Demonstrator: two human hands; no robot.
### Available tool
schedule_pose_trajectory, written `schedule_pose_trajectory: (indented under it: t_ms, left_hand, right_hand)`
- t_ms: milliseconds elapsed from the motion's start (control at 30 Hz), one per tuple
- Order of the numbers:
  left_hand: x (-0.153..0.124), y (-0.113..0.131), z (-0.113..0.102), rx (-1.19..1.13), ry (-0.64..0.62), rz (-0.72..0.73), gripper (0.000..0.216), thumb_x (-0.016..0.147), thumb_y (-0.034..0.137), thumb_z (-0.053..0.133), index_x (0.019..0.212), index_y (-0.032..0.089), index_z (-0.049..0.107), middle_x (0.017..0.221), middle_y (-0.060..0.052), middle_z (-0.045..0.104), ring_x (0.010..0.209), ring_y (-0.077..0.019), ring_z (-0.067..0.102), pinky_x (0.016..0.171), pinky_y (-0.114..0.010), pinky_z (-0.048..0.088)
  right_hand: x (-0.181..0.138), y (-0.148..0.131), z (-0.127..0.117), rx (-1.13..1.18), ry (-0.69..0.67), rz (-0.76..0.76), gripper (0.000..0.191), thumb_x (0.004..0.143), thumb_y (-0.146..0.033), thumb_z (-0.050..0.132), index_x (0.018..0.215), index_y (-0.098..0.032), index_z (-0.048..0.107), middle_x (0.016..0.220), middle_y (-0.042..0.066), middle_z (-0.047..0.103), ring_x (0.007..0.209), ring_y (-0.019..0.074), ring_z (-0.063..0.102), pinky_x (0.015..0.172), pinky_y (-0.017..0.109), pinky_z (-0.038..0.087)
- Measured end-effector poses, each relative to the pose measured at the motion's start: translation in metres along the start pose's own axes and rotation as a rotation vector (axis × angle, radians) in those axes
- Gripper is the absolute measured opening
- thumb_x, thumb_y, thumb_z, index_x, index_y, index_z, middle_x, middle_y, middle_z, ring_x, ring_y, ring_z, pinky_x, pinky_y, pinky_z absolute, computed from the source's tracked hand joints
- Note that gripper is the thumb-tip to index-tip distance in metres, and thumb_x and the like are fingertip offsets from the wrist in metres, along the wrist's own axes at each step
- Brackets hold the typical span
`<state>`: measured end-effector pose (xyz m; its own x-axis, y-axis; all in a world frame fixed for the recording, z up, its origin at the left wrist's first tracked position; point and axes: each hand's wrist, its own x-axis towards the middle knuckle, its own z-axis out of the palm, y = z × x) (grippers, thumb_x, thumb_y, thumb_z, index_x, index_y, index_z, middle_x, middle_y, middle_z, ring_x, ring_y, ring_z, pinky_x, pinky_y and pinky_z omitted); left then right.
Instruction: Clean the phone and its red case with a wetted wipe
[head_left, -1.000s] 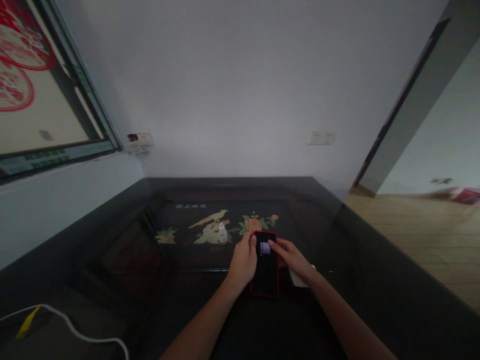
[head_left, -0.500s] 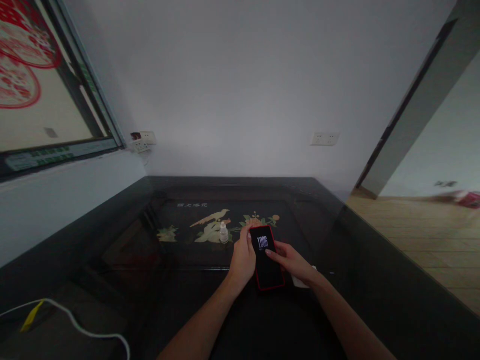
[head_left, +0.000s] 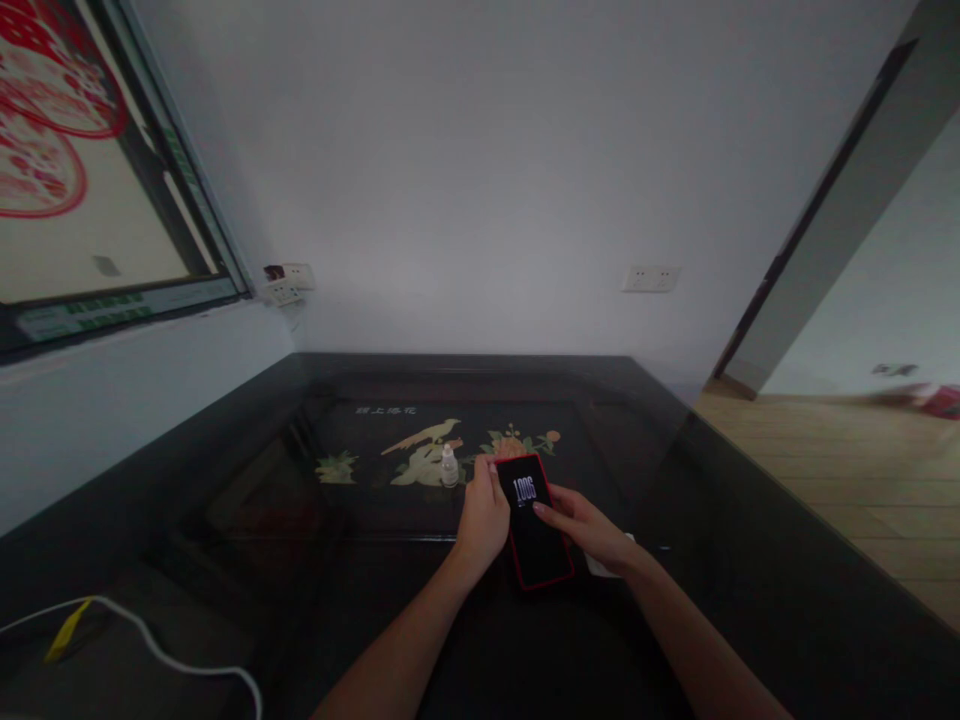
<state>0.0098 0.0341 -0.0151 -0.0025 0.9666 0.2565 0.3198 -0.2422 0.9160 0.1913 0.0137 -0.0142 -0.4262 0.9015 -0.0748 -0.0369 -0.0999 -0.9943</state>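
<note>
A smartphone (head_left: 538,545) with a red edge is held over the dark table, its black screen lit with white "1006" digits. My left hand (head_left: 484,508) grips its left side near the top, fingers partly hidden behind it. On the opposite side my right hand (head_left: 585,522) is closed around the right edge, its thumb over the screen just below the digits. A small white dropper bottle (head_left: 449,467) stands upright on the table, left of the phone and apart from my left hand. Something white and flat (head_left: 600,567) lies under my right wrist, mostly covered.
The glossy dark table (head_left: 247,480) carries a bird-and-flower picture and meets a white wall. A white cable (head_left: 172,660) with a yellow tag (head_left: 69,632) lies at the lower left. Wall sockets (head_left: 651,279) sit behind the table, and a window (head_left: 112,210) is at left.
The phone's lower end has shifted slightly toward me and to the right. Both hands keep hold of it, and the bottle stays in place.
</note>
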Motion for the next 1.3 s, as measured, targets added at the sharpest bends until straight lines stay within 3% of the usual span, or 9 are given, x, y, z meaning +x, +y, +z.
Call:
schedule_pose_trajectory:
  t_ms: [200,533,667,767,900,1000,1133,1300]
  left_hand:
    - [0.003,-0.004,0.004,-0.136,0.033,-0.018,0.032,0.106,0.036,0.025,0.103,0.020,0.053,0.092,-0.007,0.068,0.087,-0.0187,0.067,0.082,-0.031,0.052]
    - [0.005,-0.001,0.000,-0.294,-0.041,0.026,0.025,0.105,0.042,0.039,0.101,0.022,0.052,0.085,0.000,0.062,0.078,-0.0156,0.060,0.075,-0.028,0.047]
    - [0.002,0.012,-0.009,-0.292,-0.080,0.125,0.026,0.104,0.045,0.042,0.103,0.022,0.054,0.091,-0.001,0.063,0.083,-0.0157,0.061,0.078,-0.027,0.047]
    - [0.000,0.016,-0.010,-0.332,-0.102,0.149,0.031,0.103,0.048,0.043,0.106,0.021,0.058,0.101,-0.004,0.065,0.095,-0.0178,0.062,0.088,-0.030,0.048]
    - [-0.005,0.014,-0.004,-0.579,-0.269,0.079,0.047,0.103,0.056,0.038,0.124,0.020,0.059,0.121,-0.009,0.067,0.113,-0.0230,0.063,0.102,-0.037,0.047]
    - [-0.009,0.013,0.001,-0.772,-0.392,-0.057,0.059,0.100,0.064,0.037,0.131,0.017,0.056,0.114,-0.012,0.071,0.100,-0.0245,0.069,0.092,-0.040,0.054]
    - [-0.012,0.016,-0.003,-0.690,-0.364,-0.086,0.065,0.096,0.069,0.041,0.128,0.015,0.061,0.111,-0.012,0.071,0.092,-0.0221,0.069,0.085,-0.035,0.055]
    - [-0.010,0.023,-0.013,-0.491,-0.321,0.076,0.047,0.097,0.056,0.051,0.126,0.020,0.062,0.114,-0.009,0.069,0.101,-0.0218,0.065,0.090,-0.034,0.052]
  right_hand:
    - [0.000,0.001,-0.003,0.041,-0.056,-0.035,0.050,0.088,-0.049,0.073,0.128,-0.021,0.065,0.123,0.009,0.072,0.109,0.0257,0.069,0.101,0.045,0.051]
    - [0.001,0.007,-0.010,0.073,-0.050,-0.037,0.047,0.091,-0.046,0.072,0.129,-0.020,0.065,0.117,0.009,0.073,0.101,0.0238,0.071,0.094,0.042,0.053]
    - [-0.002,0.007,-0.009,0.130,-0.055,-0.011,0.043,0.092,-0.046,0.071,0.126,-0.020,0.067,0.114,0.009,0.074,0.096,0.0222,0.072,0.091,0.039,0.054]
    - [-0.003,0.006,-0.006,0.220,-0.100,0.019,0.042,0.089,-0.046,0.075,0.121,-0.019,0.068,0.110,0.009,0.075,0.095,0.0223,0.073,0.092,0.039,0.053]
    - [-0.003,0.010,-0.002,0.295,-0.163,0.045,0.039,0.087,-0.046,0.077,0.112,-0.017,0.070,0.102,0.008,0.077,0.093,0.0213,0.073,0.092,0.037,0.054]
    - [-0.002,0.016,0.000,0.286,-0.189,0.047,0.039,0.086,-0.049,0.077,0.106,-0.016,0.070,0.098,0.007,0.076,0.088,0.0194,0.074,0.089,0.035,0.055]
    - [-0.001,0.018,0.006,0.129,-0.147,0.068,0.043,0.088,-0.054,0.073,0.104,-0.014,0.071,0.093,0.008,0.075,0.083,0.0190,0.073,0.080,0.035,0.059]
    - [-0.001,0.006,0.011,0.000,-0.076,0.031,0.050,0.087,-0.057,0.071,0.118,-0.017,0.067,0.105,0.010,0.073,0.091,0.0238,0.074,0.073,0.037,0.064]
